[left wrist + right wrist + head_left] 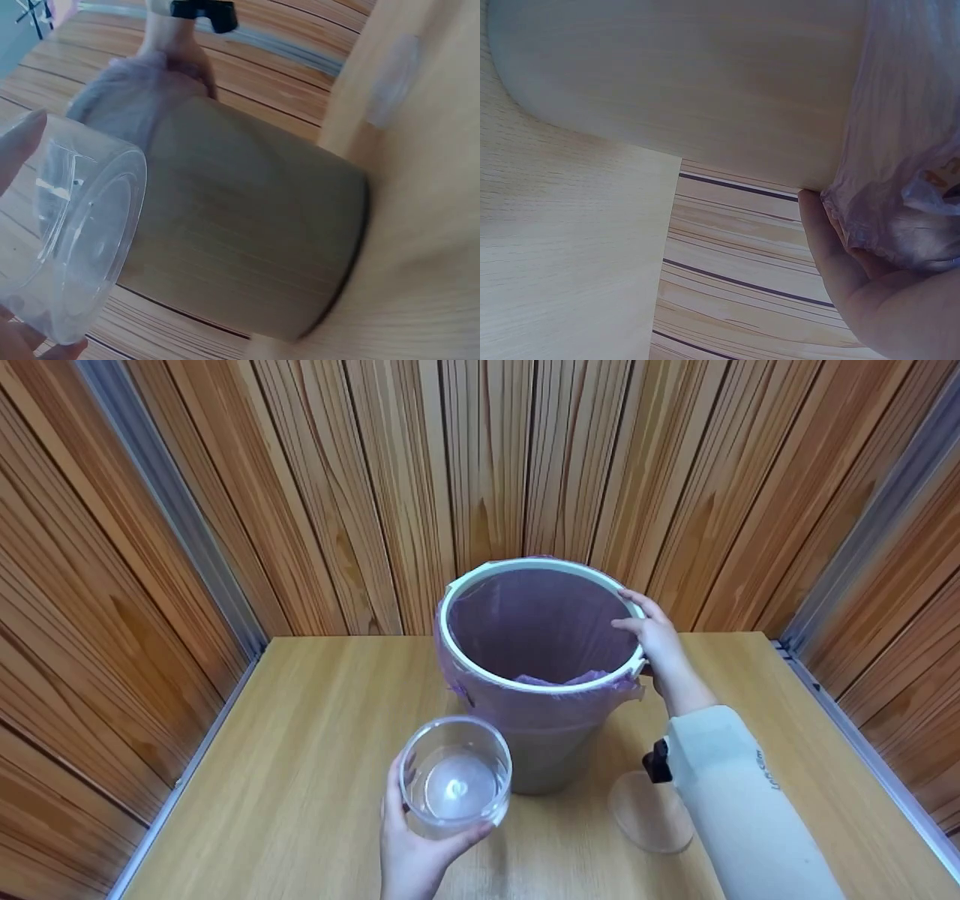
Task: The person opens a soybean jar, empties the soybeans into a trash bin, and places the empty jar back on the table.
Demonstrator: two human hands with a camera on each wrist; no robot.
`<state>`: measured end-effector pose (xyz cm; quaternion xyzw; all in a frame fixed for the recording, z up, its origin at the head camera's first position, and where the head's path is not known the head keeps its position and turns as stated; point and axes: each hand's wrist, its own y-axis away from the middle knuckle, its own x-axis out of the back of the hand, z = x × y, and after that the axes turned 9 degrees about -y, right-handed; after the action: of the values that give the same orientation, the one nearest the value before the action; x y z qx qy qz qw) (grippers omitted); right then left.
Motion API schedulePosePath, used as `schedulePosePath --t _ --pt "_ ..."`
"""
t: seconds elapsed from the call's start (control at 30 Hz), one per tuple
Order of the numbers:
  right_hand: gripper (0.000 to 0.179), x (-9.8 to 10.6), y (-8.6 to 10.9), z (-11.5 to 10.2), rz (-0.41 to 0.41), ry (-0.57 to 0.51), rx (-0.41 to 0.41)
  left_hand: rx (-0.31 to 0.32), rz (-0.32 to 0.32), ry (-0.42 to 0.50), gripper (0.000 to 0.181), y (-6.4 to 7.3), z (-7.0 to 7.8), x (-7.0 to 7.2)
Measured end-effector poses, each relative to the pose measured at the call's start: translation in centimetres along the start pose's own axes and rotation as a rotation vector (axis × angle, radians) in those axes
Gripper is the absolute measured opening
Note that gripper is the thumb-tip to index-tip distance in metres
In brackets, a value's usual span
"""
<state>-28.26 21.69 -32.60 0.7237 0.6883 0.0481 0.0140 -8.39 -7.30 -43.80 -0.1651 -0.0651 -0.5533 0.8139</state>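
Observation:
My left hand [418,851] grips a clear plastic jar [456,780] by its sides, holding it above the table in front of the trash can. The jar is open at the top, and I see nothing inside it. A grey-brown trash can [240,210] stands upright, lined with a purple plastic bag [517,709] under a white rim ring [448,637]. At the can's right side, my right hand [661,645] holds the rim, fingers over its edge and thumb outside against the bag. A clear round lid [651,817] lies flat on the table.
The light wood table [300,750] carries the can and the lid. Wood-panelled walls [390,495] close off the back and both sides, with metal strips along the corners. My right sleeve [750,810] reaches over the table's right part.

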Motion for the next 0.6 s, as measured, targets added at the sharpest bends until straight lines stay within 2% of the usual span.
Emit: schedulePosePath --t 0.23,0.6 --pt "0.058 0.0 0.1 0.1 -0.003 -0.044 -0.007 0.052 -0.013 -0.054 0.123 0.4 -2.1 -0.9" --pt "0.058 0.0 0.2 0.1 0.001 -0.051 -0.008 0.112 -0.039 -0.162 0.124 1.0 -5.0 -1.9"
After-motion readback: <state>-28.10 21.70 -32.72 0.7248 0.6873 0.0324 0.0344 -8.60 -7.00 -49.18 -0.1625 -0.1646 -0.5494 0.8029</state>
